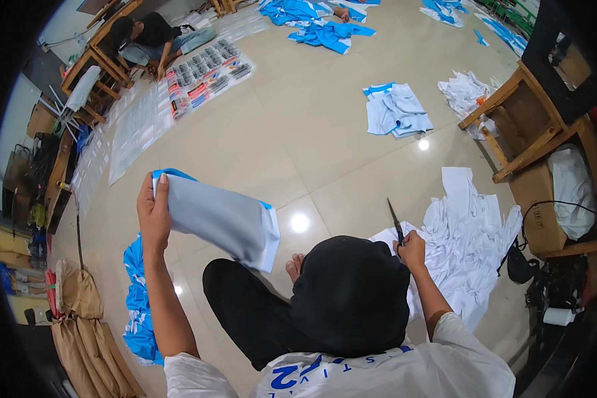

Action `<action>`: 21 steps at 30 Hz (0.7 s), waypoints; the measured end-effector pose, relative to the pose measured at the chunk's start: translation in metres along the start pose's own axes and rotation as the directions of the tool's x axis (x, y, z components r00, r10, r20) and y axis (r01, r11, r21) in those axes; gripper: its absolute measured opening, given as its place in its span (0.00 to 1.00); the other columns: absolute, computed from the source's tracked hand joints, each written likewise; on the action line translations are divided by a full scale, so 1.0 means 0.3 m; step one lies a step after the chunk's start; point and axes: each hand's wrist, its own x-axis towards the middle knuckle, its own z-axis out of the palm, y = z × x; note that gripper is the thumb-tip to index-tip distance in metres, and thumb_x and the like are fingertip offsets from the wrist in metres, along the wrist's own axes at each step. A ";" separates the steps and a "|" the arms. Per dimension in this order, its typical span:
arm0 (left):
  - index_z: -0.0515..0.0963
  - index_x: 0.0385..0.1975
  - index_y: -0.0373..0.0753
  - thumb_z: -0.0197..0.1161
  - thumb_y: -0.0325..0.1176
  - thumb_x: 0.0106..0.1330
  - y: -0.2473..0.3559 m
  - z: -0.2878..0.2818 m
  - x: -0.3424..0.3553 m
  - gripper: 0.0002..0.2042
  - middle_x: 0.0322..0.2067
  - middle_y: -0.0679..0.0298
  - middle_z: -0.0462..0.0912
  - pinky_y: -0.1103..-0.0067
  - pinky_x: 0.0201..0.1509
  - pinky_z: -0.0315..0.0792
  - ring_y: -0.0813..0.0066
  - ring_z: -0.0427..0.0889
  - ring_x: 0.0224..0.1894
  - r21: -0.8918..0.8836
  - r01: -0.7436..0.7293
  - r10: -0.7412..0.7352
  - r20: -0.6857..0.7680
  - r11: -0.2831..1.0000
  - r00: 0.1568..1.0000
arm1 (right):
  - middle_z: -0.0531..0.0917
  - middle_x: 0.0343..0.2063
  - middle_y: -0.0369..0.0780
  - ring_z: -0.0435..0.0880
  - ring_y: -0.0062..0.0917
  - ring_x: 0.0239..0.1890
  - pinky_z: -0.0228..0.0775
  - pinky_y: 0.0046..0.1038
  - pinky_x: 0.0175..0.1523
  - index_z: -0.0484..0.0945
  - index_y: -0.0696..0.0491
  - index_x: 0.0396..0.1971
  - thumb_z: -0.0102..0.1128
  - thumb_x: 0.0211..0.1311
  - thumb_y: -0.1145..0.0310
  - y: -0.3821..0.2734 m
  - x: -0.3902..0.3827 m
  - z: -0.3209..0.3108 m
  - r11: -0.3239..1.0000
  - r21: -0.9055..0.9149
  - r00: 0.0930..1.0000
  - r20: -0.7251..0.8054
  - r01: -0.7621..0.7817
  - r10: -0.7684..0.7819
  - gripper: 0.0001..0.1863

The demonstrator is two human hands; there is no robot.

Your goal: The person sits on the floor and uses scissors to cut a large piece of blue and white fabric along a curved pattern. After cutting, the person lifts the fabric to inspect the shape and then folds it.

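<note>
On the left, my left hand is raised, its thumb and fingers closed on one end of a folded white fabric piece with blue edges. The fabric's other end hangs out toward the middle, above my black-clothed leg. My right hand grips a pair of dark scissors by the handles, blades pointing up and away. Next to that hand, a spread heap of white fabric pieces lies on the tiled floor. The two hands are well apart.
Bunched blue and white fabric lies left of my leg. Ahead right are a folded pile and a wooden chair. More blue fabric lies at the far side. Another person sits by rows of printed sheets.
</note>
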 end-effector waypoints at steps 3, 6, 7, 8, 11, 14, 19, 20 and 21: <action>0.80 0.54 0.38 0.57 0.46 0.87 0.127 -0.008 -0.012 0.16 0.36 0.74 0.82 0.84 0.46 0.71 0.88 0.76 0.38 -0.044 -0.057 0.059 0.054 0.997 0.997 | 0.89 0.33 0.50 0.90 0.49 0.41 0.81 0.45 0.46 0.81 0.57 0.34 0.89 0.45 0.58 -0.052 -0.006 -0.026 0.985 -0.172 0.996 0.088 -0.014 0.030 0.26; 0.81 0.51 0.37 0.58 0.43 0.86 0.208 0.010 -0.028 0.14 0.36 0.74 0.81 0.84 0.46 0.71 0.88 0.75 0.38 -0.049 -0.146 0.149 0.077 0.988 0.986 | 0.90 0.36 0.48 0.91 0.47 0.44 0.82 0.44 0.49 0.82 0.55 0.37 0.90 0.43 0.56 -0.012 0.020 -0.046 0.975 -0.220 0.972 0.230 0.011 0.040 0.28; 0.81 0.50 0.37 0.59 0.42 0.86 0.255 -0.004 -0.033 0.13 0.36 0.74 0.81 0.84 0.46 0.71 0.87 0.75 0.38 -0.027 -0.188 0.190 0.086 0.982 0.978 | 0.90 0.37 0.49 0.91 0.47 0.46 0.82 0.44 0.50 0.83 0.55 0.37 0.91 0.40 0.57 -0.010 0.033 -0.029 0.976 -0.211 0.959 0.285 0.047 0.015 0.28; 0.81 0.49 0.37 0.59 0.39 0.86 0.274 -0.015 -0.041 0.12 0.35 0.74 0.81 0.84 0.45 0.70 0.88 0.74 0.37 0.022 -0.220 0.218 0.086 0.975 0.972 | 0.90 0.37 0.49 0.91 0.47 0.46 0.82 0.45 0.50 0.83 0.55 0.37 0.91 0.40 0.57 0.000 0.036 -0.013 0.976 -0.208 0.961 0.277 0.067 -0.007 0.29; 0.81 0.47 0.36 0.60 0.34 0.85 0.324 -0.057 -0.070 0.08 0.36 0.74 0.80 0.84 0.43 0.69 0.88 0.73 0.37 0.226 -0.394 0.393 0.054 0.891 0.918 | 0.90 0.39 0.50 0.91 0.47 0.47 0.82 0.47 0.52 0.83 0.56 0.38 0.83 0.51 0.56 0.014 0.035 0.030 0.959 -0.219 0.954 0.277 0.183 -0.119 0.23; 0.80 0.47 0.37 0.59 0.35 0.86 0.376 -0.011 -0.055 0.08 0.39 0.75 0.78 0.85 0.48 0.67 0.88 0.72 0.41 0.398 -0.628 0.677 0.021 0.669 0.735 | 0.89 0.38 0.51 0.90 0.50 0.45 0.81 0.49 0.50 0.83 0.56 0.39 0.67 0.66 0.56 0.125 0.141 0.099 0.872 -0.454 0.969 0.236 0.181 -0.078 0.17; 0.78 0.49 0.39 0.60 0.43 0.86 0.436 0.056 -0.089 0.12 0.37 0.77 0.75 0.87 0.47 0.63 0.89 0.69 0.41 -0.138 -0.451 0.456 0.004 0.882 0.890 | 0.74 0.72 0.48 0.79 0.43 0.69 0.75 0.45 0.69 0.66 0.49 0.78 0.83 0.56 0.67 -0.714 0.072 -0.039 0.744 0.638 0.846 0.273 0.197 -0.458 0.50; 0.78 0.49 0.39 0.60 0.44 0.86 0.449 0.058 -0.090 0.13 0.37 0.77 0.75 0.87 0.47 0.63 0.89 0.69 0.41 -0.128 -0.477 0.479 -0.023 0.869 0.878 | 0.67 0.77 0.45 0.76 0.41 0.69 0.74 0.48 0.70 0.59 0.47 0.82 0.89 0.47 0.71 -0.925 0.023 -0.095 0.661 0.687 0.756 0.250 0.301 -0.605 0.62; 0.78 0.50 0.39 0.60 0.45 0.86 0.451 0.083 -0.083 0.14 0.37 0.77 0.75 0.88 0.47 0.63 0.90 0.69 0.41 -0.147 -0.504 0.503 -0.051 0.851 0.863 | 0.66 0.77 0.46 0.78 0.38 0.66 0.76 0.43 0.66 0.58 0.48 0.82 0.93 0.42 0.69 -1.056 0.023 -0.102 0.550 0.791 0.673 0.254 0.269 -0.695 0.66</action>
